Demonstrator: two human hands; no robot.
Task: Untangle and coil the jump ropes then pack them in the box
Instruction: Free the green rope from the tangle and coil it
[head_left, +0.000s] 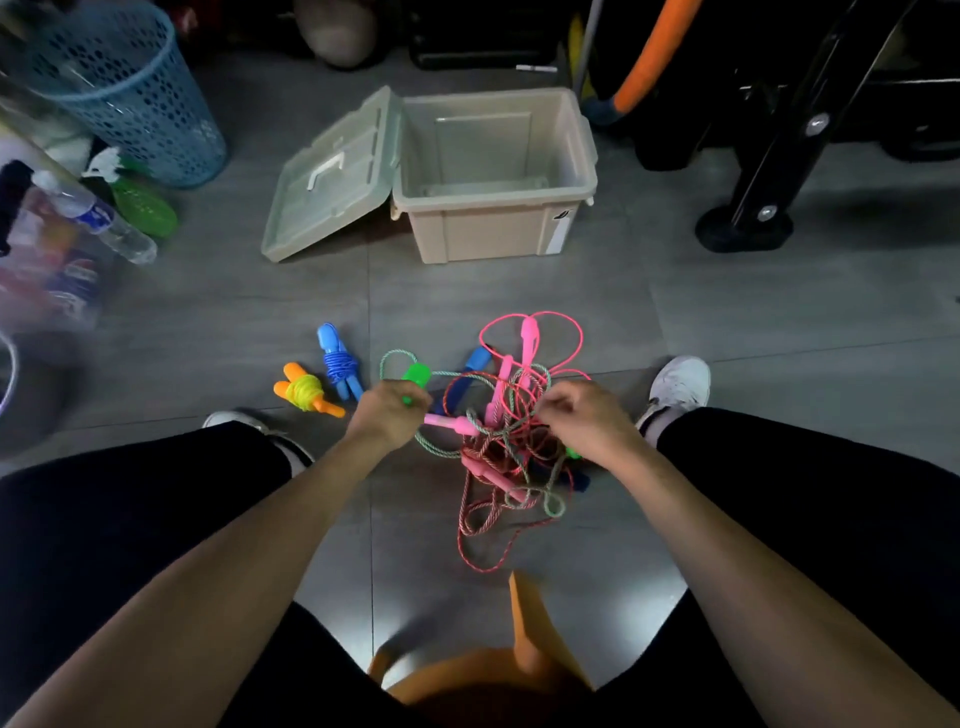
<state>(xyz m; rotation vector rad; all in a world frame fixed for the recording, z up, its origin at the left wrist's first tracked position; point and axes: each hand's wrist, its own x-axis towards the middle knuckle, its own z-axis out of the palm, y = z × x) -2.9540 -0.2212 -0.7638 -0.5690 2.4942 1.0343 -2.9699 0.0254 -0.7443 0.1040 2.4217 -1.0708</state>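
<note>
The jump ropes (511, 436) are lying in one tangled heap on the floor (727, 322), between the person's feet and just in front of the hands. The left hand (387, 415) is grasping a green handle (415, 376) at the left edge of the heap, with its cord looping away to the left. The right hand (584, 418) is curled on the cords at the right side of the heap; which cord it is pinching, I cannot tell. So the heap is sitting between the two hands, a little nearer to the right one, and its loose loops are trailing toward the person. I judge the next move is to draw the green handle leftward while the right hand is keeping the rest back. Two coiled ropes, an orange one (306, 395) and a blue one (338, 364), are lying left of the heap. The box (498, 228) is standing open farther ahead, nothing inside, its lid (332, 176) leaning to the left.
</note>
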